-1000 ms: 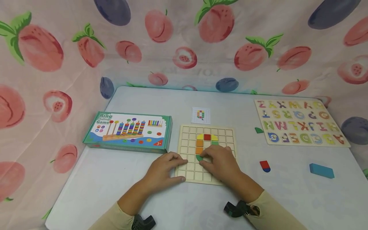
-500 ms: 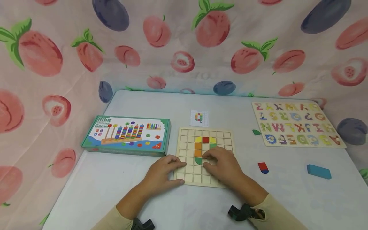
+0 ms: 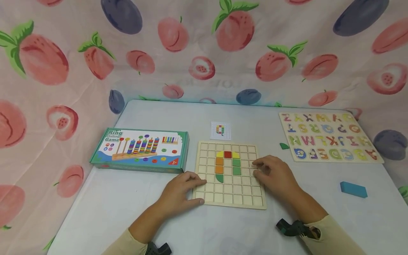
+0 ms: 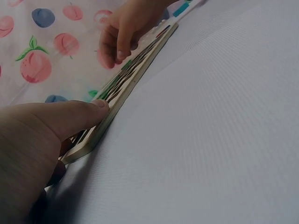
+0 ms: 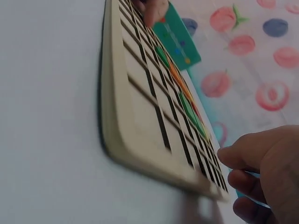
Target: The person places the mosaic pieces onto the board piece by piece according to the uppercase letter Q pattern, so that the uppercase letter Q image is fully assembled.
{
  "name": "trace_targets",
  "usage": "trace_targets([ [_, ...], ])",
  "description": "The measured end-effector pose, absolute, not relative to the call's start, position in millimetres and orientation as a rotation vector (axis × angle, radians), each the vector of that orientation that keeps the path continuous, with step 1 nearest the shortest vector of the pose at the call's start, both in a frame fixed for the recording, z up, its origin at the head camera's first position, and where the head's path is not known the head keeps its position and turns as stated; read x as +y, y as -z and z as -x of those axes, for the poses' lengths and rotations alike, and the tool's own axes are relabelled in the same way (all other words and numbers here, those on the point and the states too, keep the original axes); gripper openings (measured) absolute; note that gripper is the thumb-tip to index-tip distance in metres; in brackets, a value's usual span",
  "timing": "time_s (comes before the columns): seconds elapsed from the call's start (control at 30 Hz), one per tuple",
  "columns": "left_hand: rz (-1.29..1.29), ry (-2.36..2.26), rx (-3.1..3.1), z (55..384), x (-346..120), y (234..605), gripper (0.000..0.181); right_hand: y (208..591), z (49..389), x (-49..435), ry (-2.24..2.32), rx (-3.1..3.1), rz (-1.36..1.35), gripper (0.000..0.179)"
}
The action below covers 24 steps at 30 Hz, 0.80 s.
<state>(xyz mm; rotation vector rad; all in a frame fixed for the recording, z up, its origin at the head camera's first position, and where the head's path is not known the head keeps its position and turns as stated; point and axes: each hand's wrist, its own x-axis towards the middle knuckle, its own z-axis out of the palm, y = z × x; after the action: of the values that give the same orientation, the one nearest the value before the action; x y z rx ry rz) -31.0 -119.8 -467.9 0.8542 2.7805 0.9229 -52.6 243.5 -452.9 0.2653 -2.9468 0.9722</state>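
Observation:
A wooden grid board (image 3: 237, 200) lies flat in the middle of the table. Set in its cells are a red square (image 3: 227, 154) between two yellow corner pieces (image 3: 220, 154), orange squares (image 3: 219, 162) down the left, green squares (image 3: 236, 163) down the right, and a green quarter-round piece (image 3: 219, 178) at lower left. My left hand (image 3: 181, 191) rests on the board's left edge, thumb by the near corner. At the board's right edge is my right hand (image 3: 278, 177), fingers loosely bent and nothing visible between them; in the right wrist view its thumb (image 5: 238, 151) shows beside the board.
A small pattern card (image 3: 220, 130) lies behind the board. To the left sits a ring game box (image 3: 143, 148). An alphabet board (image 3: 331, 138) is at the right, with a loose green piece (image 3: 284, 146) near its left side and a blue block (image 3: 353, 190) in front.
My right hand has let go of the green quarter-round piece in its cell and moved right, now hiding the loose red and blue pieces. My left hand stays put.

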Motion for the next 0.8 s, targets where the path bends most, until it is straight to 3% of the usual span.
trace_targets([
  [0.4,-0.84,-0.919,2.784,31,-120,467,0.058,459,26,302,-0.822,-3.015,-0.076,0.026],
  [0.8,-0.847,-0.926,2.783,31,-119,467,0.058,465,1,322,-0.639,-2.993,0.07,0.039],
])
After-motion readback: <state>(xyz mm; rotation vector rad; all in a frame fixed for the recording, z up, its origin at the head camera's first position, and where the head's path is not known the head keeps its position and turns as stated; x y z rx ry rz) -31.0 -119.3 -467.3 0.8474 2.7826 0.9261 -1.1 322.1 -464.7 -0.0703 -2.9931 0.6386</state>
